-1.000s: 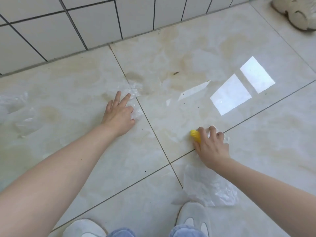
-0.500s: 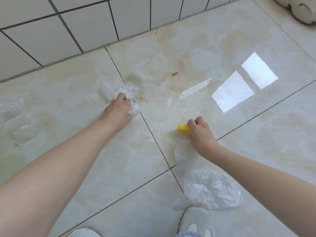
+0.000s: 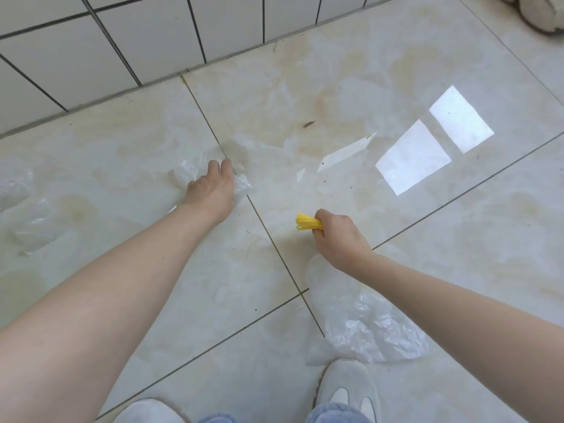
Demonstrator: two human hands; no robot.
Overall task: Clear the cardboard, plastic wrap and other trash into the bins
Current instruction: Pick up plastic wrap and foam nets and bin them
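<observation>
While your left hand [image 3: 210, 190] curls its fingers into clear plastic wrap [image 3: 241, 183] on the floor [image 3: 381, 68], your right hand [image 3: 338, 236] fists a yellow bundle [image 3: 306, 222], crumpled plastic sheet [image 3: 372, 328] just behind that wrist.

The floor [image 3: 412, 270] is glossy cream tile, marbled with tan and yellowish stains and crossed by dark grout lines. The wall [image 3: 152, 41] is white tile with dark grey grout. The bundle [image 3: 306, 222] is bright yellow. The plastic [image 3: 375, 328] is clear and whitish. The shoes [image 3: 348, 389] are pale grey-white, the cuffs [image 3: 332, 415] light blue.
</observation>
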